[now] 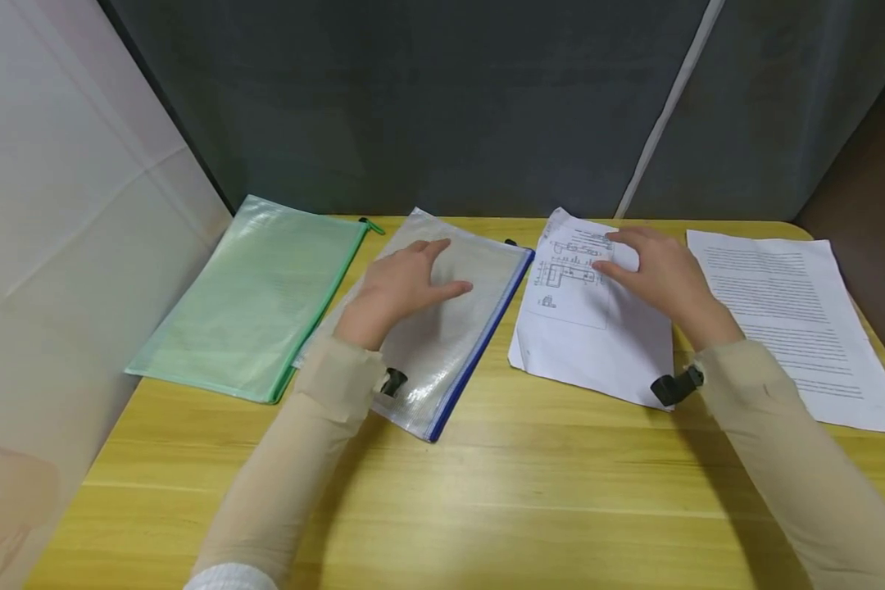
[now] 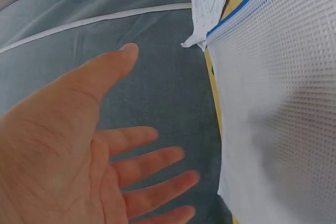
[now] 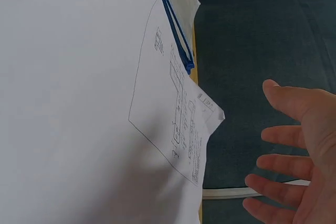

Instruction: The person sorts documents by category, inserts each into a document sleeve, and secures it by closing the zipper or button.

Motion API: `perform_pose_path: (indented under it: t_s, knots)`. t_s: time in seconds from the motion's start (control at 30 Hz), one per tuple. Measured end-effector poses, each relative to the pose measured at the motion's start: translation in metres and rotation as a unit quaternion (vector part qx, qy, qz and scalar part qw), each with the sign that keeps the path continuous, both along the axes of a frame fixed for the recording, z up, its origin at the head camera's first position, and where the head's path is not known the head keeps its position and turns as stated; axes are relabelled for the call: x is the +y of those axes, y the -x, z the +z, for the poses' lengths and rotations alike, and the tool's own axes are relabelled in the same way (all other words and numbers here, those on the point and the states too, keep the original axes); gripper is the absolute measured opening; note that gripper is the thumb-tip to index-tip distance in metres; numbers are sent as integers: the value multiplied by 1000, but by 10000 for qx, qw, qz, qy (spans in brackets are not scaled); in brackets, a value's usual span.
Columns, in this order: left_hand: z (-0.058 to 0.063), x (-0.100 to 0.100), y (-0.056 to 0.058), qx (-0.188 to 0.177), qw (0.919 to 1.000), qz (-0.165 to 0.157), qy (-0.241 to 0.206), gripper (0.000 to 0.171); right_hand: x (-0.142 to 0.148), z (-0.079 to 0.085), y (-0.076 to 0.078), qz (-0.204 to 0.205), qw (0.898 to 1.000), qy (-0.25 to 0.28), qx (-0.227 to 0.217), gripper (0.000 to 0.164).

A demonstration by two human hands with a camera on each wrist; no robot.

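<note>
My left hand (image 1: 404,287) hovers over a clear mesh zip pouch (image 1: 442,328) with a blue zipper edge, fingers spread and thumb apart. In the left wrist view the palm of that hand (image 2: 105,145) faces the pouch (image 2: 283,108) with nothing in it. Over a stack of papers with a printed technical drawing (image 1: 568,328) is my right hand (image 1: 664,274), its fingers loosely extended. The right wrist view has this hand (image 3: 294,156) holding nothing, beside the drawing sheets (image 3: 79,103), whose top corner sticks out.
A green zip pouch (image 1: 258,295) lies at the left of the wooden table (image 1: 442,508). Text-printed sheets (image 1: 782,328) lie at the right, partly behind the right forearm. A dark curtain (image 1: 413,106) stands at the back, a white sheet (image 1: 66,205) on the left.
</note>
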State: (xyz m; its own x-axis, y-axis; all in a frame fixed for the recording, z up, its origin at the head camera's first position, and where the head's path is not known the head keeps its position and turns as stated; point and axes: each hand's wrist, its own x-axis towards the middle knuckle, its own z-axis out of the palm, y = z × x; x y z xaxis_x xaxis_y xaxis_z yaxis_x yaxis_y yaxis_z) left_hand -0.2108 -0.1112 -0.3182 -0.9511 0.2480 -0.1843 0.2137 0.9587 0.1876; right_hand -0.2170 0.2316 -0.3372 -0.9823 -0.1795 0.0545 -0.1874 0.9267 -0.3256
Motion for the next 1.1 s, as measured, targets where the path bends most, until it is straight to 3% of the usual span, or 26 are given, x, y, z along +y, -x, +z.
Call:
perform_pose_path:
  t_s: [0.17, 0.4, 0.7, 0.87, 1.1]
  knots:
    - [-7, -2, -6, -422, 9982, 120, -408, 76, 0, 0, -4, -49, 9999, 17, -106, 64]
    - [-19, -6, -15, -895, 9896, 255, -1092, 64, -1, -1, -11, 17, 9999, 86, -75, 61]
    - [-33, -8, -36, -1691, 9656, 137, -1971, 49, -4, -2, -21, 20, 9996, 238, -125, 60]
    - [-35, -4, -51, -1956, 9585, -91, -2070, 37, -4, 0, -24, 54, 9995, 272, -150, 58]
    - [-39, 8, -68, -1878, 9614, -365, -1979, 36, -5, 3, -29, 108, 9992, 350, -168, 55]
